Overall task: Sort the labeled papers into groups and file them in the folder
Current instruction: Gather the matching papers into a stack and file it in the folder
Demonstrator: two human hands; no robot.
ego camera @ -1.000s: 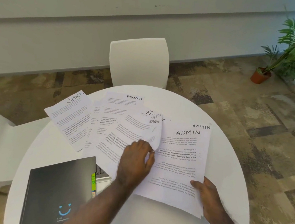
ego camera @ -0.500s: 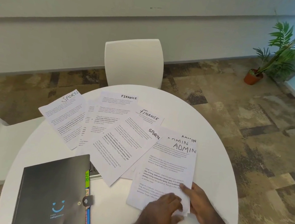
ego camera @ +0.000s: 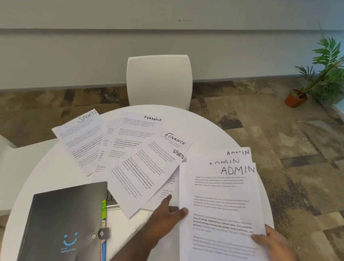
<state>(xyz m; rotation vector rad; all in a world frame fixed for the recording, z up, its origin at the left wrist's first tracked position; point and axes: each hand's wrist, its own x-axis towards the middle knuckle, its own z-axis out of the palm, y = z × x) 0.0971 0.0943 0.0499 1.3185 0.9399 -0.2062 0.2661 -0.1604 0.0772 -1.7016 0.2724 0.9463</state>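
The right hand (ego camera: 277,247) is clamped on the ADMIN stack (ego camera: 222,211) at its right edge, thumb laid over the top sheet and fingers hidden under it. The left hand (ego camera: 168,213) is seen at the stack's left edge with the thumb pressed on top of the paper; the fingers are spread out toward a sheet beside it, and whether they're actually under the stack can't be told. Three ADMIN headings are fanned at the far end, so the stack's long axis runs roughly away from the person, tilted a bit, near end lifted off the bench (ego camera: 220,131). Thin white printed sheets, flat and rectangular.

To the left, the rest of the papers are spread in an overlapping fan: a SPORTS sheet (ego camera: 146,176) angled up to the right, two FINANCE sheets (ego camera: 139,131) behind it, and another SPORTS sheet (ego camera: 80,139) at the far left hanging slightly over the bench edge.

The folder (ego camera: 64,223) is lying closed at the near left: dark, smooth, matte, a blue smiley on the cover, a snap tab, coloured index tabs showing along its right edge. The bench is round and white.
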